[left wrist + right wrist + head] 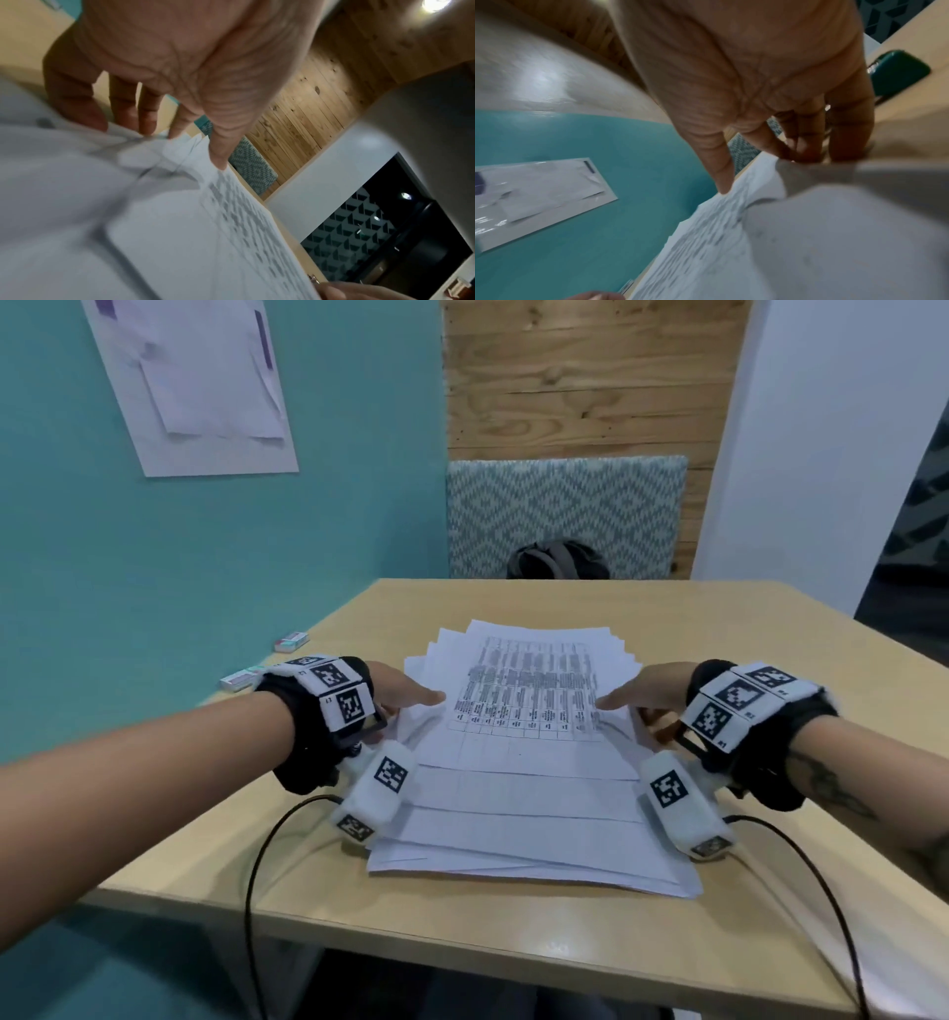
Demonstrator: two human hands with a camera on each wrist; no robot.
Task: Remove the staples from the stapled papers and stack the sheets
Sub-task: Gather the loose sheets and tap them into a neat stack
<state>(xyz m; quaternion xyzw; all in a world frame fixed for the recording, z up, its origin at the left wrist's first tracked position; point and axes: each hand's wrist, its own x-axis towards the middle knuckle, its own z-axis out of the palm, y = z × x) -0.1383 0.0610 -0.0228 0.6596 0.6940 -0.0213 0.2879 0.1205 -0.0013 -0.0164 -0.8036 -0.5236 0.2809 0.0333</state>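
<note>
- Head view: the left hand (405,693) and right hand (644,693) are bracketing a loose pile of sheets (529,762) lying mid-counter (770,711), thumbs lying on the top printed sheet, fingers going down past the side edges. The sheets are fanning unevenly, so squeezing inward could be buckling them rather than squaring them.
- Left wrist view: the left hand's fingers (123,109) are curling onto crumpled sheet edges (159,150), gripping them; pulling harder risks creasing or tearing.
- Right wrist view: the right hand's fingers (800,134) are pinching the right edge. I cannot tell whether any staple is remaining; a hidden 1 could be snagging sheets together.
</note>
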